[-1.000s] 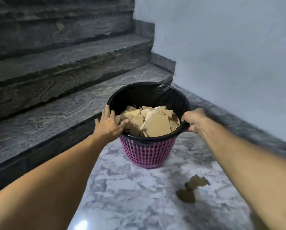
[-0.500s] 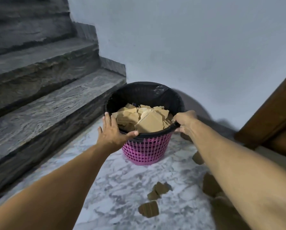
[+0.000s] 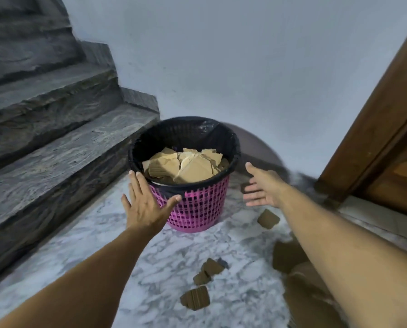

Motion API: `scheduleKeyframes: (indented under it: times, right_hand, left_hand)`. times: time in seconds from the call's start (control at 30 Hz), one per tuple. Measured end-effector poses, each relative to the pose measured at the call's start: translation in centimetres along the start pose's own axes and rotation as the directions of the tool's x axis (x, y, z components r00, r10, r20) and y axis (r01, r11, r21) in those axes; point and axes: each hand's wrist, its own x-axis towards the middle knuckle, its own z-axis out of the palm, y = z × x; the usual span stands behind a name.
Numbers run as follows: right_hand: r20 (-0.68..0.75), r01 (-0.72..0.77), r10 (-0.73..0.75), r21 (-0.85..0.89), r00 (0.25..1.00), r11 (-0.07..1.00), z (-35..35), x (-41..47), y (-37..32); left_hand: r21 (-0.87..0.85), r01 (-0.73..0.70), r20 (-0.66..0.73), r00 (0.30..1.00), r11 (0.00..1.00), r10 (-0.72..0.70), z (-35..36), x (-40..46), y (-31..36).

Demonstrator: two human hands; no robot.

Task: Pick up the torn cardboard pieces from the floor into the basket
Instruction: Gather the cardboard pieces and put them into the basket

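basket (image 3: 199,207) is sitting on the marble floor (image 3: 150,275) right at the foot of the grey stone stairs (image 3: 44,143), with a pale wall (image 3: 221,67) behind it. it's a pink plastic mesh one with a black liner (image 3: 186,136) folded over the rim, and it's already packed pretty high with torn cardboard pieces (image 3: 188,164).

left hand (image 3: 143,204) is spread flat with the fingers straight, just beside the near-left side of the basket. the thumb tip looks like it's touching the liner edge, but nothing is gripped. right hand (image 3: 264,188) is also loose, fingers fanned out, palm facing the basket, a bit apart from its right side and holding nothing.

more cardboard is on the floor: a small piece (image 3: 268,219) just under the right forearm, a couple of scraps (image 3: 209,271) in the middle, a ridged chunk (image 3: 195,298) closer to the camera, and bigger bits (image 3: 290,256) partly hidden under the right arm. wooden door frame (image 3: 375,129) runs up the right side.
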Motion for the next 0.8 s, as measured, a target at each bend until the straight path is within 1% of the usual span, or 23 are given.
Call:
scheduleKeyframes:
  times: [0.17, 0.2, 0.23, 0.3, 0.33, 0.4, 0.47, 0.53, 0.6, 0.63, 0.67, 0.7, 0.77, 0.8]
  right_hand:
    - [0.002, -0.076, 0.077, -0.175, 0.997, 0.982, -4.7, -0.4, 7.1]
    - [0.002, -0.093, 0.096, -0.221, 0.995, 0.971, -5.5, -0.6, 8.5]
    - [-0.007, -0.112, 0.114, -0.259, 0.993, 0.959, -6.1, -0.8, 10.1]
    - [-0.028, -0.148, 0.148, -0.353, 0.989, 0.924, -7.4, -1.0, 13.7]
    - [-0.029, -0.158, 0.160, -0.401, 0.987, 0.902, -8.0, -1.1, 15.4]
    - [-0.054, -0.193, 0.192, -0.502, 0.980, 0.843, -9.0, -1.1, 18.9]
    - [-0.092, -0.189, 0.168, -0.592, 0.982, 0.784, -10.1, -0.9, 21.9]
    - [-0.126, -0.154, 0.092, -0.696, 0.988, 0.702, -10.7, -0.6, 24.0]
    - [-0.137, -0.159, 0.081, -0.823, 0.987, 0.545, -11.3, 0.1, 26.3]
    - [-0.165, -0.195, 0.104, -0.850, 0.981, 0.490, -11.6, 0.3, 27.3]
    - [-0.186, -0.218, 0.114, -0.857, 0.976, 0.467, -12.0, 0.7, 28.7]
    - [-0.187, -0.223, 0.123, -0.864, 0.975, 0.452, -12.4, 1.2, 30.0]
    - [-0.170, -0.219, 0.145, -0.855, 0.975, 0.470, -12.1, 0.0, 30.8]
    - [-0.169, -0.217, 0.140, -0.840, 0.976, 0.497, -12.1, -0.3, 31.3]
  left_hand:
    - [0.016, 0.114, 0.029, 0.993, 0.993, -0.114, 5.5, -4.8, 1.3]
    - [0.045, 0.112, 0.073, 0.991, 0.993, -0.115, 6.6, -5.5, 1.5]
    - [0.105, 0.087, 0.149, 0.984, 0.991, -0.102, 7.7, -6.3, 1.5]
    - [0.223, -0.007, 0.342, 0.937, 0.975, -0.072, 10.3, -7.8, 1.2]
    - [0.248, -0.059, 0.420, 0.906, 0.967, -0.052, 11.4, -8.4, 1.0]
    - [0.260, -0.177, 0.543, 0.839, 0.949, 0.008, 13.8, -9.8, 0.2]
    - [0.289, -0.292, 0.635, 0.771, 0.912, 0.045, 15.5, -10.9, -0.3]
    - [0.339, -0.393, 0.701, 0.711, 0.855, 0.049, 17.0, -11.5, -0.5]
    - [0.364, -0.486, 0.763, 0.645, 0.795, 0.045, 18.1, -11.8, -0.7]
    - [0.372, -0.525, 0.788, 0.615, 0.765, 0.039, 18.4, -11.8, -0.9]
    - [0.375, -0.562, 0.806, 0.591, 0.737, 0.041, 19.0, -11.8, -1.0]
    - [0.380, -0.600, 0.808, 0.585, 0.704, 0.063, 19.3, -11.7, -1.2]
    - [0.383, -0.665, 0.807, 0.579, 0.641, 0.118, 19.6, -11.6, -1.3]
    - [0.368, -0.672, 0.811, 0.570, 0.642, 0.133, 19.6, -11.5, -1.2]
